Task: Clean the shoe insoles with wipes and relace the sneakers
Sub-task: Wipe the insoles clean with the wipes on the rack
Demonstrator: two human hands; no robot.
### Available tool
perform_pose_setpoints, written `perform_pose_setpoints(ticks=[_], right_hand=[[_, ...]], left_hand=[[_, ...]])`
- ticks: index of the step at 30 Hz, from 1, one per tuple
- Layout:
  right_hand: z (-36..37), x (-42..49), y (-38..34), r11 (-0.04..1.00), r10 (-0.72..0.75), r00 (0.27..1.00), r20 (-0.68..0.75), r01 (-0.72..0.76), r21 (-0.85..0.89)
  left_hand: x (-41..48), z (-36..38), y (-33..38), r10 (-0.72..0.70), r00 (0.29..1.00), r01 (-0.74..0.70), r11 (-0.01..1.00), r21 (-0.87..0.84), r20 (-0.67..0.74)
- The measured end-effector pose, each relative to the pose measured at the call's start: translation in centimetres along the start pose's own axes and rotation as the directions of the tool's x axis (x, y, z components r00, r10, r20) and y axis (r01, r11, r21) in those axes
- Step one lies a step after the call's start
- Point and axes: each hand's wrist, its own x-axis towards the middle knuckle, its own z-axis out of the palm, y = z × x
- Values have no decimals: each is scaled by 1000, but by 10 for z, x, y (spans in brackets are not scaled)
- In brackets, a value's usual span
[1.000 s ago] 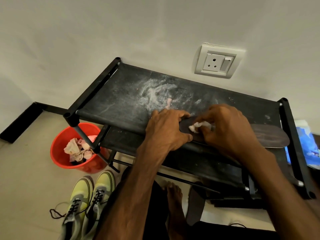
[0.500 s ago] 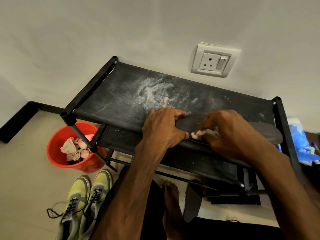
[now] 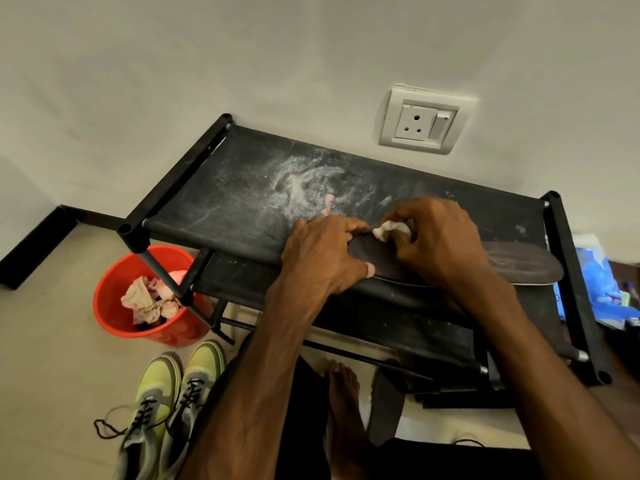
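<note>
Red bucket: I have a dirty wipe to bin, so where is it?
In the head view the red bucket stands on the floor at lower left, beside the front left leg of the black rack, beyond the toes of the yellow-green sneakers.

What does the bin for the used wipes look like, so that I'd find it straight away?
Start at the black shoe rack. On the floor at its left front leg stands a bucket with crumpled wipes inside. It is the only bright red thing, just beyond the yellow-green sneakers.

Black rack (image 3: 242,202) (dusty top): dark insole (image 3: 519,263) on it.
</note>
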Motion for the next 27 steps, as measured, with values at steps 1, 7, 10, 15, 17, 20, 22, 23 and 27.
perform_pose_setpoints(ticks=[1, 7, 10, 15, 17, 20, 22, 23, 27], right_hand=[[1, 1, 1, 1000, -6, 1000, -1, 6, -3], [-19, -14, 8, 993, -63, 971, 229, 39, 108], [-40, -29, 6, 986, -78, 927, 368, 18, 165], [-41, -38, 4, 995, -72, 931, 358, 44, 86], [-32, -35, 5, 995, -50, 956, 289, 24, 93], [-15, -22, 6, 999, -25, 986, 163, 22, 24], [-5, -11, 4, 1000, -10, 997, 73, 10, -5], [-2, -6, 3, 1000, 0, 999, 37, 0, -11], [0, -1, 4, 1000, -11, 998, 58, 11, -2]], left_hand=[[0, 0, -1, -1, 1000, 1, 1000, -3, -7], [-2, 6, 0, -28, 997, 24, 998, -49, -70], [-2, 7, 0, -38, 997, 34, 998, -45, -73], [-3, 4, 0, -24, 998, 22, 999, -26, -66], [-4, 1, 2, -6, 998, 5, 1000, -20, -56], [-5, -1, 5, 3, 999, -3, 1000, 1, -33], [-5, -2, 6, -4, 1000, 4, 1000, 2, -18], [-5, -3, 6, -8, 1000, 8, 1000, 1, -13], [-4, -2, 5, -17, 1000, 17, 1000, -5, -9]])
